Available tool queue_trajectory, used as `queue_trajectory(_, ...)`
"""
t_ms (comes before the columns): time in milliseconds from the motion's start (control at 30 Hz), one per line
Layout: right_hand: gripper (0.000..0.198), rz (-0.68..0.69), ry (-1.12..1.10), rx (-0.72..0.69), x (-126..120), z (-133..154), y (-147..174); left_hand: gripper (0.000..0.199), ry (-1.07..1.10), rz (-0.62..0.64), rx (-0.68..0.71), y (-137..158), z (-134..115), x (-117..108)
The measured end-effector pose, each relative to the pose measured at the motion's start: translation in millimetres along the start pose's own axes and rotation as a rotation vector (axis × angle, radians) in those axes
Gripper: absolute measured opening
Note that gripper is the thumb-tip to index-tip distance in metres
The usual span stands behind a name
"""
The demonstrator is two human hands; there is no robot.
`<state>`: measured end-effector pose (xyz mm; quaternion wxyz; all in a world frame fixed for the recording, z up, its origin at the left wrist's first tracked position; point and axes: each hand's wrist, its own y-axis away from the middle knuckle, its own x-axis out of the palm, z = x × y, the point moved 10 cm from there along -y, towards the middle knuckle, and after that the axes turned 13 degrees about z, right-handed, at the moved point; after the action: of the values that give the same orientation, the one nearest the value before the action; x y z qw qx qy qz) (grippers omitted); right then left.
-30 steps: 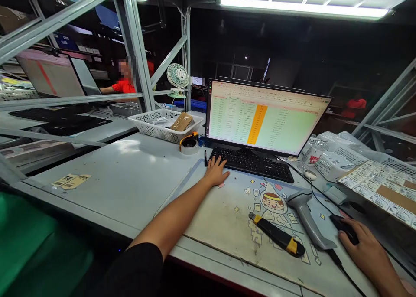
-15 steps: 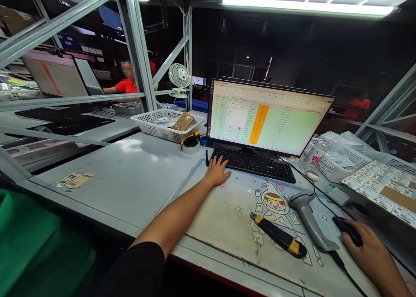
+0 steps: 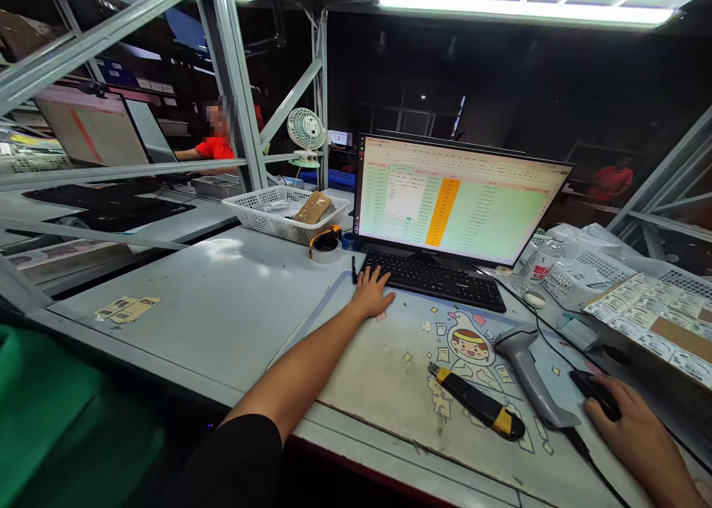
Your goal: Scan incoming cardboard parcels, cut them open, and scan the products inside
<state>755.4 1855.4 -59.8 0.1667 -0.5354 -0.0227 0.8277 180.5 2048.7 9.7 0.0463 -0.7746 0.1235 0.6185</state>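
My left hand lies with its fingers spread over the left end of a black keyboard. At the right, my right hand is wrapped over a black computer mouse. Behind the keyboard stands a monitor with a spreadsheet and a small white pop-up box. A grey barcode scanner lies on the cartoon desk mat, left of the mouse. Nearer to me rests a yellow and black utility knife. A black pen is beside the keyboard's left end.
Left of the monitor are a tape roll and a white basket holding a brown packet. A small fan is on the metal frame. Label sheets lie at right. A person in red sits beyond the frame.
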Motion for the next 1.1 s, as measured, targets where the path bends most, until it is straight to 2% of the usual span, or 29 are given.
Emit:
queue_trajectory(333, 0.066, -0.001, -0.004, -0.02, -1, -1, 0, 0.079, 0.002, 0.003, -0.001, 3, -1, -1)
queue_trajectory(800, 0.066, -0.004, 0.023, 0.036, -7, 11, 6, 0.078, 0.002, -0.005, -0.001, 1, 0, -1)
queue_trajectory(1100, 0.065, 0.005, 0.06, 0.097, -7, 5, 8, 0.079, 0.003, -0.003, 0.004, 0, 0, 1)
